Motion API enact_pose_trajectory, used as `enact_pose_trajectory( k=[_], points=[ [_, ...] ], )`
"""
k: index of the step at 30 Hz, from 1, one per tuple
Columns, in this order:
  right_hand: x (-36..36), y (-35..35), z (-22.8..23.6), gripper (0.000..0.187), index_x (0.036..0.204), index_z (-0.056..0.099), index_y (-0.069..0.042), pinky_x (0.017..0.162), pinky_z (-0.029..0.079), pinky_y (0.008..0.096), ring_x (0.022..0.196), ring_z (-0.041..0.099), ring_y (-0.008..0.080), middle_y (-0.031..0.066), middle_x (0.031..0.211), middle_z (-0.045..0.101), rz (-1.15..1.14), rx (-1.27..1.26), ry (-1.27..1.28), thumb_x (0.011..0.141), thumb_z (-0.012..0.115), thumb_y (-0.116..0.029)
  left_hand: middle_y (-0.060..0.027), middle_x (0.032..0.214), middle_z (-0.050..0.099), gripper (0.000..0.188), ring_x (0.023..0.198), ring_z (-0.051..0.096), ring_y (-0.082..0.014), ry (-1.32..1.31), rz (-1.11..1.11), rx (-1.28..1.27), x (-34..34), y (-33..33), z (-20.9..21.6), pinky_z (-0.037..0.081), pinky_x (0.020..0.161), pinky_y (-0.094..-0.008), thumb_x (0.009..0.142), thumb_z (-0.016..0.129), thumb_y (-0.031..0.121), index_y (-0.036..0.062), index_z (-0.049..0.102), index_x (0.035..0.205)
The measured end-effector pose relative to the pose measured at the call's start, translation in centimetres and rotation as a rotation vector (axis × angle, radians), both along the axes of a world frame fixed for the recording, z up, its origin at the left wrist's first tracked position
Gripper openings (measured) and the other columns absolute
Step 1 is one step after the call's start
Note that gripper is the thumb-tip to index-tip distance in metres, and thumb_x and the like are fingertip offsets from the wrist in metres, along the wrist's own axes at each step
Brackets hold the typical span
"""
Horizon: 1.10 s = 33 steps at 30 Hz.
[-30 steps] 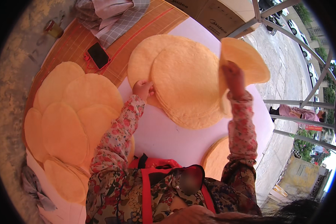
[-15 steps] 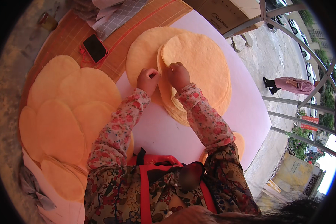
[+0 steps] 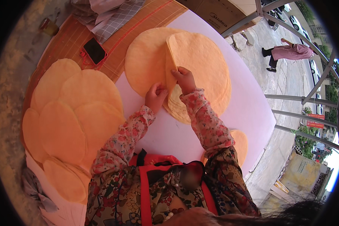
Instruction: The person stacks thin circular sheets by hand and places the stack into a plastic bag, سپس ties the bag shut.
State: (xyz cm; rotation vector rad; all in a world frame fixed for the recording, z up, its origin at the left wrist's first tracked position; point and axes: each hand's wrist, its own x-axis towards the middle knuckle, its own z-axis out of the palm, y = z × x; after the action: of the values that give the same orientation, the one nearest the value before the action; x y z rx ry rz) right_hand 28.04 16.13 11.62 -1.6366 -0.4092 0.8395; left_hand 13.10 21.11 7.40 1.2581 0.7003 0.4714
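Observation:
A stack of large, thin, round flatbreads [image 3: 205,60] lies on the pale table in front of me. Its left side is lifted into an upright folded edge. My right hand [image 3: 184,80] pinches that lifted flatbread edge between thumb and fingers. Just below and to the left, my left hand [image 3: 156,98] is closed, its fingertips at the lower part of the same edge. Left of the fold, another flatbread [image 3: 144,64] lies flat and partly covered. Below my right hand, layered rims of the stack show.
Several overlapping flatbreads [image 3: 64,132] spread over the left side. A phone [image 3: 95,51] rests on a brown slatted mat [image 3: 69,37] beside checked cloth [image 3: 120,22]. More flatbread [image 3: 239,145] sits by my right forearm. A cardboard box [image 3: 214,15], metal rails and a walking person [image 3: 290,52] are beyond the table.
My left hand has come down and slightly right along the flatbread's edge. My right hand has shifted a little right and down, and the lifted edge stands more upright. The person outside has stepped along.

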Motion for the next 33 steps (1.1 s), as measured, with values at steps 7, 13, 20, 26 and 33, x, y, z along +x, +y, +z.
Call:
enact_pose_trajectory(
  k=[7, 13, 20, 26, 33],
  points=[
    [4.1, -8.1, 4.1, 0.019, 0.097, 0.061, 0.0, 0.067, 0.049, 0.0229, 0.077, 0.06, 0.0113, 0.004, 0.087, 0.063, -0.323, 0.395, 0.318, 0.089, 0.055, -0.016, -0.0083, 0.096, 0.055, 0.039, 0.08, 0.055, -0.0143, 0.153, 0.136, 0.2, 0.8, 1.8, -2.9, 0.047, 0.073, -0.0256, 0.077, 0.064, 0.012, -0.0038, 0.051, 0.11],
    [5.0, -15.4, 23.1, 0.039, 0.122, 0.047, 0.002, 0.087, 0.048, 0.0369, 0.103, 0.058, 0.0274, 0.0175, 0.115, 0.057, -0.354, 0.515, 0.141, 0.094, 0.045, -0.025, -0.0055, 0.085, 0.053, 0.033, 0.065, 0.049, -0.0136, 0.185, 0.306, 0.592, -0.1, 3.2, -4.1, 0.046, 0.06, -0.0258, 0.074, 0.065, 0.012, -0.0036, 0.051, 0.099],
    [6.1, -9.5, 15.0, 0.01, 0.084, 0.061, -0.005, 0.052, 0.037, 0.0181, 0.063, 0.049, 0.0015, -0.0053, 0.074, 0.056, -0.246, 0.129, -0.237, 0.088, 0.056, -0.013, -0.0012, 0.065, 0.052, 0.029, 0.055, 0.05, -0.0132, 0.207, 0.138, -0.383, 2.6, 5.5, 2.8, 0.045, 0.053, -0.0263, 0.078, 0.066, 0.021, -0.0012, 0.052, 0.089],
    [2.7, -3.1, 2.8, 0.016, 0.093, 0.061, 0.0, 0.053, 0.039, 0.0182, 0.061, 0.051, 0.0031, -0.0021, 0.077, 0.06, -0.281, 0.282, 0.114, 0.09, 0.053, -0.013, -0.0037, 0.071, 0.054, 0.036, 0.063, 0.054, -0.0151, 0.294, 0.038, 0.394, 3.6, 6.9, 0.7, 0.046, 0.061, -0.0258, 0.082, 0.062, 0.028, -0.0031, 0.056, 0.099],
    [1.4, -2.2, 0.7, 0.015, 0.099, 0.059, 0.0, 0.061, 0.048, 0.0219, 0.071, 0.059, 0.0089, 0.0033, 0.087, 0.063, -0.355, 0.404, 0.324, 0.09, 0.052, -0.01, -0.0057, 0.072, 0.059, 0.03, 0.061, 0.057, -0.0169, 0.26, 0.021, -0.065, 3.9, 8.7, 0.6, 0.05, 0.057, -0.0292, 0.083, 0.06, 0.032, 0.0029, 0.057, 0.09]
  ],
)
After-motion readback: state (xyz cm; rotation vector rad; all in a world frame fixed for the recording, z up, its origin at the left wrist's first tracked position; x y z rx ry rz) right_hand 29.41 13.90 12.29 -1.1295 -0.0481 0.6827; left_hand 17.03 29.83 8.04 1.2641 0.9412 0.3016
